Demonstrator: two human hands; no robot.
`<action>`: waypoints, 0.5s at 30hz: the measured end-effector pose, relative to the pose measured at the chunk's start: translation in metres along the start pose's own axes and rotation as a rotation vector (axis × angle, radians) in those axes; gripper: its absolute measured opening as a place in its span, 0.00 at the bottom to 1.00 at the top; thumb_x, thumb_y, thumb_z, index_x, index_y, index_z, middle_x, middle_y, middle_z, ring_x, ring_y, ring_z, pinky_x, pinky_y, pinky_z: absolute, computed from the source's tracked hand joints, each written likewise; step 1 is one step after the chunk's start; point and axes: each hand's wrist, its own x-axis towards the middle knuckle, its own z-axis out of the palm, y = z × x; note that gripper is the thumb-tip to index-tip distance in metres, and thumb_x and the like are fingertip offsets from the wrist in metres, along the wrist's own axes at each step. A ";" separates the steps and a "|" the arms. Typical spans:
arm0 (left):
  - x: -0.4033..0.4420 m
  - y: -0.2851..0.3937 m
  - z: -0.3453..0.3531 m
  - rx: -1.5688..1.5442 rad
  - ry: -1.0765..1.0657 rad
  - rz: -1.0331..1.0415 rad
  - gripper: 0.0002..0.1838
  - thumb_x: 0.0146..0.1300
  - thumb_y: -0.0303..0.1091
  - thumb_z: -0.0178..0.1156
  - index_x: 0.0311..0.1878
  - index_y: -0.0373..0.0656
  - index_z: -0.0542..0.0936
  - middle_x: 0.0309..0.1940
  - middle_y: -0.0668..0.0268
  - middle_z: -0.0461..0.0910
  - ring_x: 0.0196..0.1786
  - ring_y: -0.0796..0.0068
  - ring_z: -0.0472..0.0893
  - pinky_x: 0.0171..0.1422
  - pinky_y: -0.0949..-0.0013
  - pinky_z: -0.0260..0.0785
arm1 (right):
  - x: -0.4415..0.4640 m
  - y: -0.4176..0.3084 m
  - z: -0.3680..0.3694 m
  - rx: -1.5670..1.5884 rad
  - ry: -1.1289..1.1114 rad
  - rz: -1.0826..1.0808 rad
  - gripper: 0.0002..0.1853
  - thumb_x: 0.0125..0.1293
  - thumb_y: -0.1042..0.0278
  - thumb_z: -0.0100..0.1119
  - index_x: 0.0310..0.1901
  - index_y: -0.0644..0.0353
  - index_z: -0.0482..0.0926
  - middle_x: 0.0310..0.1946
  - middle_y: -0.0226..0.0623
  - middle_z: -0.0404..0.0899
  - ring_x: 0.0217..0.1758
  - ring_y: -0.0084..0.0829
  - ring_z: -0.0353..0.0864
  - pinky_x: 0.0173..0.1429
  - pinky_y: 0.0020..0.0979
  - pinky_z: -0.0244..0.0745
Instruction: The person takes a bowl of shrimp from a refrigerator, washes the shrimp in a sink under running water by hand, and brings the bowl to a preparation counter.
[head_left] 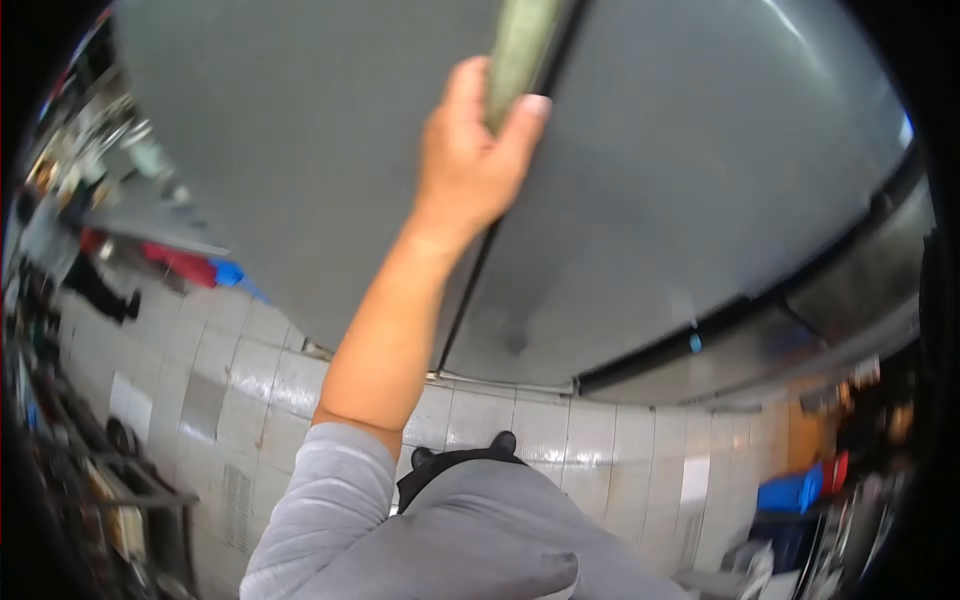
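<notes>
Left hand (468,165) wraps a pale-green, long straight handle (522,50) by the left grey door panel (300,130); likely stiff, best gripped full-round. Right hand unseen.

Floor: glossy pale-grey tiles (610,450), light reflected in patches; rows of dark slots (236,505) at left, near side. Standing on it: broad dark-grey two-door cabinet (640,250), far centre; pair of black shoes (503,442), near centre, just before cabinet; dark metal-framed rack (150,498), near left; person in grey top and black trousers (55,245), far left.
</notes>
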 end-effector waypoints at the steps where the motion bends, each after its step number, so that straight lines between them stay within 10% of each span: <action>1: 0.001 -0.009 0.007 0.013 0.024 0.129 0.19 0.75 0.38 0.64 0.60 0.36 0.74 0.44 0.68 0.81 0.43 0.81 0.80 0.50 0.73 0.76 | -0.014 -0.005 0.010 0.007 -0.026 -0.009 0.41 0.73 0.33 0.52 0.72 0.63 0.72 0.66 0.48 0.79 0.68 0.39 0.77 0.70 0.38 0.72; 8: -0.022 0.038 0.002 -0.040 -0.004 -0.104 0.17 0.71 0.38 0.68 0.52 0.37 0.76 0.42 0.68 0.80 0.40 0.81 0.78 0.47 0.74 0.73 | 0.016 -0.027 0.041 0.352 0.125 0.075 0.34 0.75 0.42 0.55 0.65 0.66 0.78 0.64 0.52 0.81 0.71 0.43 0.76 0.76 0.38 0.67; 15: -0.126 0.118 -0.080 -0.114 0.301 0.020 0.13 0.74 0.33 0.62 0.54 0.36 0.76 0.30 0.73 0.71 0.29 0.87 0.68 0.30 0.81 0.62 | 0.096 -0.009 0.047 0.011 0.074 -0.220 0.32 0.76 0.39 0.50 0.63 0.62 0.81 0.61 0.51 0.82 0.68 0.48 0.78 0.74 0.38 0.69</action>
